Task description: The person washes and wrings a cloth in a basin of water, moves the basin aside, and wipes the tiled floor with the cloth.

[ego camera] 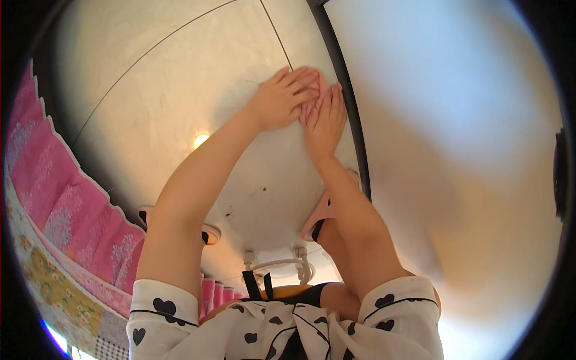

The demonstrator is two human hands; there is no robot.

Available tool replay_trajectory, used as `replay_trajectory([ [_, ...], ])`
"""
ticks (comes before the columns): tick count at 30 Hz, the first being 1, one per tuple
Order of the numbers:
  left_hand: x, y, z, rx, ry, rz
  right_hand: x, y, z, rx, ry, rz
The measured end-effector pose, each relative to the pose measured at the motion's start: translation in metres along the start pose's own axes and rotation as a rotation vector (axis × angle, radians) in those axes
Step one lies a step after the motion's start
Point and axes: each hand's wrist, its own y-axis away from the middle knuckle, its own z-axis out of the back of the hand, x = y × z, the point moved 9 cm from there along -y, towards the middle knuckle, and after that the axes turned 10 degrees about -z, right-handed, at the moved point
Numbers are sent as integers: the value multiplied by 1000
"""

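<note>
A crumpled pink cloth (310, 101) lies on the glossy tiled floor (171, 99), close to a dark edge strip. My left hand (281, 99) presses on its left side, with the fingers spread across it. My right hand (327, 119) rests on its right side, the fingers stretched beside the dark strip. Both hands partly cover the cloth, and its underside is hidden.
The dark strip (351, 99) borders a pale, glossy, blurred surface (450, 135) on the right. A pink bed skirt (67, 198) hangs at the left under a patchwork cover (58, 288). Pink slippers (318, 216), small dark specks (229, 214) and white pipes (283, 262) are nearer me.
</note>
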Motion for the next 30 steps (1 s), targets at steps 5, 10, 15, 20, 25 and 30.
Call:
replay_trajectory([
  [5, -51, 48, -11, 30, 130, -7, 6, 90, -3, -46, 44, -149],
  [10, -79, 152, -1, 74, 112, 194, 56, 149, -23, 308, -81, 119],
  [15, -65, 189, 10, 19, -120, 526, 106, 103, -30, 276, -117, 417],
  [20, -9, 124, 15, -251, -275, 739, 108, 11, -40, 89, 28, 494],
  [25, 5, 38, -2, -247, -217, 524, 37, -29, -26, 48, -28, 195],
  [30, -22, -3, -32, -100, -122, 250, -16, 10, 0, -12, -40, -24],
])
